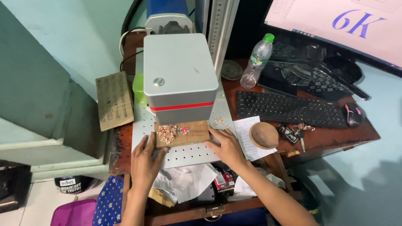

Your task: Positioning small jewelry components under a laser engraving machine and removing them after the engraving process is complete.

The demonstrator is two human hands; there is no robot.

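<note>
A small wooden board lies on a perforated metal plate under a grey box-shaped machine head with a red stripe. A pile of small pale-pink pieces sits on the board's left part, and a red light spot glows beside the pile. My left hand rests flat on the plate, fingertips touching the board's left end. My right hand rests with fingers spread at the board's right end. Neither hand grips anything.
A black keyboard, mouse, plastic bottle and monitor stand to the right. A wooden bowl, a paper sheet and keys lie near my right hand. Another wooden slab lies left. Crumpled papers sit below.
</note>
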